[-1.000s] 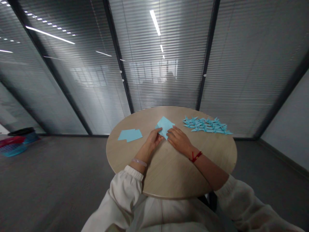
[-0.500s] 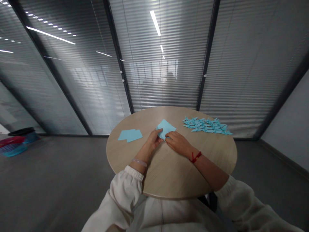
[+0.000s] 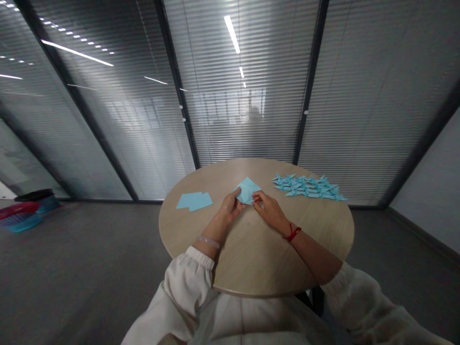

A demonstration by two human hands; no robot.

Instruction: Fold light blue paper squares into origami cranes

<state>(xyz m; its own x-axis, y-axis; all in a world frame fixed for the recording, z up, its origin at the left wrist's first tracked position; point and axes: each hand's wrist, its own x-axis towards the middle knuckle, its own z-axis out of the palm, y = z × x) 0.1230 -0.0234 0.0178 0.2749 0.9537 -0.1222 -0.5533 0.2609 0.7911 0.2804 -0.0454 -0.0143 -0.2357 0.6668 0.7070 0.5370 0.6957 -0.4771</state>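
A folded sheet of light-blue paper [image 3: 247, 189], diamond-shaped from above, is held between my two hands over the table. My left hand [image 3: 231, 206] grips its left side, thumb on top and fingers beneath. At the lower right edge, the bent fingers of my right hand [image 3: 266, 207] pinch the paper. Flat blue sheets [image 3: 194, 200] overlap on the table to the left. Several folded blue paper cranes [image 3: 307, 186] lie in close rows at the right.
The round wooden table [image 3: 258, 268] reaches close to my body. Behind it stands a glass partition with blinds [image 3: 247, 139]. Plastic baskets [image 3: 21, 219] sit on the floor at far left.
My right hand has shifted slightly right along the paper's lower edge, its fingers lifting. Creases now show on the paper, which has turned a little. The flat sheets and cranes have stayed put.
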